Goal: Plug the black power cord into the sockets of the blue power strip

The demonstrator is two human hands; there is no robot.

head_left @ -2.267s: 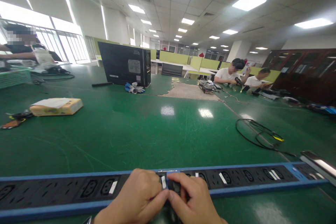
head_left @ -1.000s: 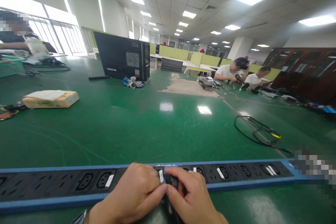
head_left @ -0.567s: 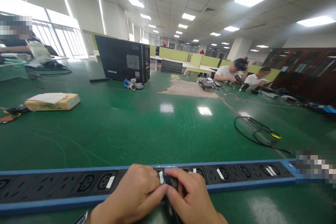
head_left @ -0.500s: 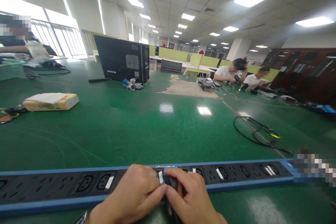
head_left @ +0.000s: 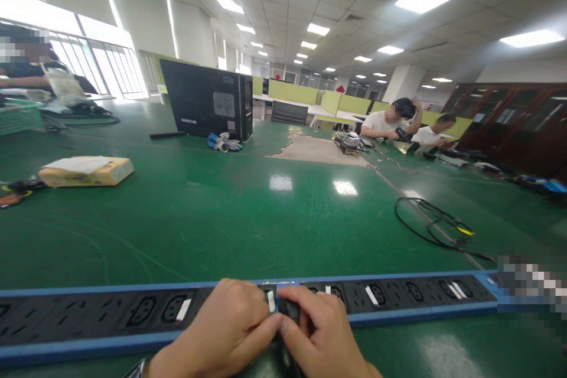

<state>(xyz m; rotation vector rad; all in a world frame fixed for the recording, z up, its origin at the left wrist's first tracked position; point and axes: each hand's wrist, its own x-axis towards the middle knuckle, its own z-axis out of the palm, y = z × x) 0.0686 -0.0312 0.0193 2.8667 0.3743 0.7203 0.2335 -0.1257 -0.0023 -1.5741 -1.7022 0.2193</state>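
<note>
From where I stand: blue-framed power strip (head_left: 398, 298) lying across near edge of green table (head_left: 230, 230). Right hand (head_left: 319, 328) has thumb and index finger closed around a black plug (head_left: 290, 309), right up at the strip's middle, dark cord running below. Left hand (head_left: 230, 322) curled over the strip just beside it, thumb tips touching; can't tell what its fingers grip. Coiled black cable (head_left: 460, 241) farther back, right; tissue pack (head_left: 86, 172) left.

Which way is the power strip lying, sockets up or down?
Up: the power strip shows its sockets beside the left hand and right hand.
</note>
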